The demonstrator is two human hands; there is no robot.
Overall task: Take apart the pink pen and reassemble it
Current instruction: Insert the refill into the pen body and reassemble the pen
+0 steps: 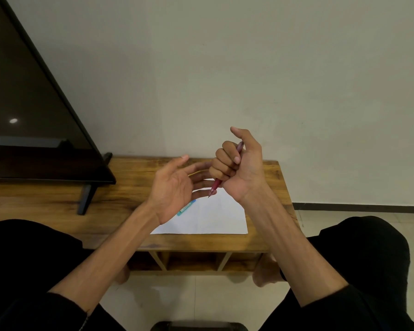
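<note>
Wooden table (261,173) against a plain wall; right hand (237,163) fists the pink pen (216,185), left hand (175,187) fingers loose, label on the teal pen (186,208) unreadable.

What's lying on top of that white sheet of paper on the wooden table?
On the white paper sheet lies a teal-and-blue pen, partly hidden by the open left hand. Whatever lies beneath the hands is covered.
</note>
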